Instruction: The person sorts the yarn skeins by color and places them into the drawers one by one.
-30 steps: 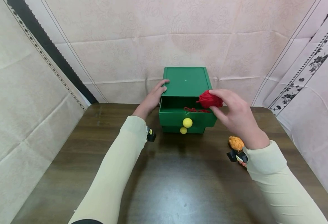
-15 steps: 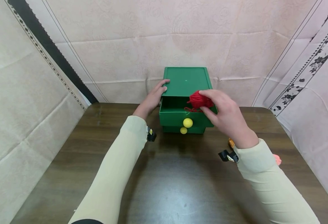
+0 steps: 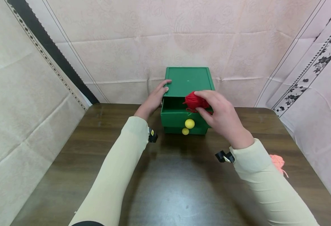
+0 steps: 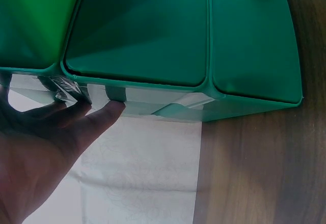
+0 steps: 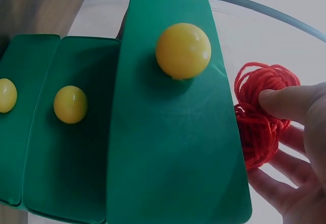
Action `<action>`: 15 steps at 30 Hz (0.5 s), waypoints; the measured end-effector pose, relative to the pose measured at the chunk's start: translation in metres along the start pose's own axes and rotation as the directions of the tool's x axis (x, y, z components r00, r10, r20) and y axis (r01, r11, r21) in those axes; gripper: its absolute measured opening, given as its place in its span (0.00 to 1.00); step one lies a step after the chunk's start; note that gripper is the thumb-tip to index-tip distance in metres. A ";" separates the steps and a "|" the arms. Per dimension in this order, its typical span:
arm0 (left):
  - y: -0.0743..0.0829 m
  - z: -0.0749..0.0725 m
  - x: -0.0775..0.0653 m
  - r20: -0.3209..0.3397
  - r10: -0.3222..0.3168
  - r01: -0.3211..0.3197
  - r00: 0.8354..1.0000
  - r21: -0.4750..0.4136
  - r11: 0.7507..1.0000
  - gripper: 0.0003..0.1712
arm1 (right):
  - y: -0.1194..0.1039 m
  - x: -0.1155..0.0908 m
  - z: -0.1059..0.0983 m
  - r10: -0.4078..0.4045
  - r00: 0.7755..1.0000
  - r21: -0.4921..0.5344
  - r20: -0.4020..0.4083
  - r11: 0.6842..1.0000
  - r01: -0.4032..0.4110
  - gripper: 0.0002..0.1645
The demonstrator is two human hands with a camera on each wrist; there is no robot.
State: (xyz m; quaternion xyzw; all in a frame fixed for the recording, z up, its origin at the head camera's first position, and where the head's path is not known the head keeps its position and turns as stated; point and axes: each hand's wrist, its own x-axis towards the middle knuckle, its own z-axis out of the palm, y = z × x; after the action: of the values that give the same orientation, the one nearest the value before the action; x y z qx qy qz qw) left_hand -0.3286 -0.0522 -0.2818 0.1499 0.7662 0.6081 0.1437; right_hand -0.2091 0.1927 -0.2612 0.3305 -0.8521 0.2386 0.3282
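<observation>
A green drawer cabinet has its top drawer pulled out, with a yellow knob on the front. My left hand rests against the cabinet's left side, fingertips at the top edge; the left wrist view shows its fingers pressed to the taped side wall. With thumb and fingers, my right hand pinches a bundle of red yarn over the drawer's opening. Looped red strands show beside the drawer front's upper edge in the right wrist view.
A pink yarn bundle lies on the dark wooden table, partly behind my right sleeve. Lower drawers with yellow knobs are closed beneath the top one. A pale patterned cloth stands close behind the cabinet.
My right hand has moved left with the red yarn, from the drawer's right corner to over its opening. The orange yarn is now hidden by my right arm; pink yarn shows. The left hand stays put.
</observation>
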 end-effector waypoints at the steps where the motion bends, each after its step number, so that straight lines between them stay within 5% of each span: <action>1: 0.000 0.000 0.000 -0.001 -0.001 0.001 1.000 0.002 1.000 0.26 | -0.001 0.000 0.001 -0.001 1.000 -0.003 0.003 1.000 0.001 0.31; 8: -0.021 -0.004 0.019 -0.019 0.015 -0.015 1.000 -0.009 1.000 0.24 | -0.004 0.003 0.005 -0.012 1.000 0.007 0.010 1.000 0.012 0.31; 15: -0.026 -0.003 0.021 -0.037 0.040 -0.040 0.999 0.000 0.999 0.23 | -0.008 0.005 0.011 -0.004 1.000 0.024 0.011 1.000 0.004 0.32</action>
State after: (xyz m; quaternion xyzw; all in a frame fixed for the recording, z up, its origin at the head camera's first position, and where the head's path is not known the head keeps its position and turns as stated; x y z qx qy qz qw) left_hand -0.3506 -0.0521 -0.3068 0.1542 0.7654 0.6137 0.1173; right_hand -0.2107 0.1787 -0.2634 0.3377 -0.8503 0.2462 0.3199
